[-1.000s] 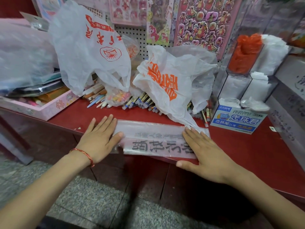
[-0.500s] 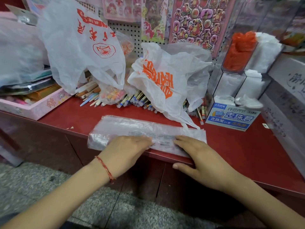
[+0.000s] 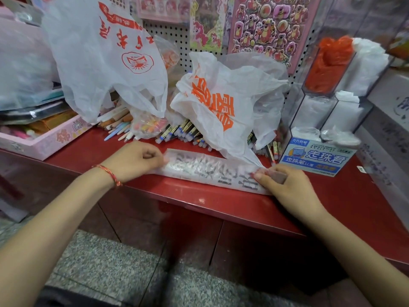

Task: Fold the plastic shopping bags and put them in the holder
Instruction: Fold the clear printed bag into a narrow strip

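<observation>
Along the front edge of the red desk (image 3: pixel 345 191), in the head view, a clear plastic shopping bag (image 3: pixel 212 171) with dark lettering lies folded into a long, narrow strip. The left grip (image 3: pixel 141 159), at the strip's 9 o'clock end, pinches it with curled fingers. The right grip (image 3: pixel 281 182), at the 3 o'clock end, pinches the other end between thumb and fingertips, with some film lying over the fingers.

At 12 o'clock from the strip, a loose white bag with orange print (image 3: pixel 221 103) slumps over a row of pens (image 3: pixel 188 132). One of its handles tapers down to the strip beside the right grip. At 2 o'clock stands the clear acrylic holder (image 3: pixel 309 114), its compartments stuffed with orange and white bags.

The film looks featherlight, limp and slick, and will likely spring open unless pressed flat. It seems best held by its ends, with each crease pinned against the desk while folding across.
</observation>
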Demonstrator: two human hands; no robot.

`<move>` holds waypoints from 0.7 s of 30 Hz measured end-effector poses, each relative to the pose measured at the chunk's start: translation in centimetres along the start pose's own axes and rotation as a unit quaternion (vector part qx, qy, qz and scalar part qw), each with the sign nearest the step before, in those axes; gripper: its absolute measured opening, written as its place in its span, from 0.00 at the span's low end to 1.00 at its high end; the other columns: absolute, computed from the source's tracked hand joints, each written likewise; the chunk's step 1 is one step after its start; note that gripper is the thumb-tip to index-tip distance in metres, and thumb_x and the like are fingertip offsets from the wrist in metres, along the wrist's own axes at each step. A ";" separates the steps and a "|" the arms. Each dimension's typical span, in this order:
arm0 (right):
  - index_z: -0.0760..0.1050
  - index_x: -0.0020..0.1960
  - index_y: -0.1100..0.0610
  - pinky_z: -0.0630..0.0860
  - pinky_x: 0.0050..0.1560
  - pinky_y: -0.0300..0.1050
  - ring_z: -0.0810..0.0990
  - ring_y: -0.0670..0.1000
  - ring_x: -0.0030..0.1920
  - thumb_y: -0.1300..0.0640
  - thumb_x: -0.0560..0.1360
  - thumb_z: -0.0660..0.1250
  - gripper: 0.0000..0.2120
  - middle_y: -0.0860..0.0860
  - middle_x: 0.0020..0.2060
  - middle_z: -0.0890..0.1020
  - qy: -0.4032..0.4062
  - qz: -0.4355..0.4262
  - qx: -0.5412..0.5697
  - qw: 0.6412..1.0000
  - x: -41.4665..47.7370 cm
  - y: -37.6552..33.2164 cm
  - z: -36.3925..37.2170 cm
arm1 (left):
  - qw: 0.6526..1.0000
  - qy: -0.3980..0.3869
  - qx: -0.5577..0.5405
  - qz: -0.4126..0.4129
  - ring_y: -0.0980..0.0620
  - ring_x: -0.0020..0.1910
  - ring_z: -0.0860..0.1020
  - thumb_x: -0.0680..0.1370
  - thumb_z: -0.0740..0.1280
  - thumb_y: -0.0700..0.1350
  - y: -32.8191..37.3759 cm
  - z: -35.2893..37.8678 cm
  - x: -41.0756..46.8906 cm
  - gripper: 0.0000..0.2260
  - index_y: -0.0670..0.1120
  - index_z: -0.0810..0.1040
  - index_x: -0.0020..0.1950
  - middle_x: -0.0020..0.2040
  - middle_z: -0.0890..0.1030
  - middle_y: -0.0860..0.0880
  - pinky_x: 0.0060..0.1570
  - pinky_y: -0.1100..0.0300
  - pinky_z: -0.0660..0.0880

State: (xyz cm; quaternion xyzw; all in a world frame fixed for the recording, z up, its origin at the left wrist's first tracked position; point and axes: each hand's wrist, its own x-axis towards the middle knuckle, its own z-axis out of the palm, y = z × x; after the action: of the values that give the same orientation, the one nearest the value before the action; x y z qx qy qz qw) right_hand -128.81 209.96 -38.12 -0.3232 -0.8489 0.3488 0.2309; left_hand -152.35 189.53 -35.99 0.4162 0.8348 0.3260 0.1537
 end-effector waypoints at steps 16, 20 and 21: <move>0.67 0.54 0.56 0.64 0.40 0.48 0.79 0.63 0.48 0.45 0.79 0.56 0.13 0.56 0.49 0.80 0.040 -0.022 -0.304 0.952 0.9 -0.7 2.3 | 0.988 0.064 -0.025 -0.142 0.49 0.39 0.73 0.74 0.69 0.53 -2.1 -1.0 1.9 0.19 0.36 0.80 0.45 0.40 0.77 0.45 0.40 0.59 0.66; 0.66 0.59 0.56 0.64 0.40 0.48 0.78 0.62 0.50 0.44 0.79 0.56 0.17 0.55 0.55 0.76 0.052 -0.018 -0.327 0.943 0.8 -0.8 2.5 | 0.938 0.149 0.225 -0.217 0.39 0.48 0.75 0.75 0.65 0.42 -0.5 -0.2 1.6 0.07 0.39 0.78 0.47 0.49 0.78 0.37 0.43 0.54 0.68; 0.66 0.59 0.56 0.65 0.39 0.47 0.78 0.62 0.51 0.43 0.79 0.56 0.18 0.55 0.56 0.75 0.053 -0.021 -0.335 0.941 0.8 -0.7 2.5 | 0.919 0.202 0.279 -0.193 0.37 0.52 0.74 0.74 0.65 0.40 0.3 0.2 1.1 0.09 0.38 0.77 0.51 0.52 0.77 0.35 0.45 0.50 0.68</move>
State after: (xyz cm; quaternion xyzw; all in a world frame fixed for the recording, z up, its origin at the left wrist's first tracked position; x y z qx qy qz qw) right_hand -131.18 209.03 -39.10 -0.3815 -0.9100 0.0220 0.1611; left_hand -152.75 190.66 -35.92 0.1986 0.9693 0.1206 -0.0808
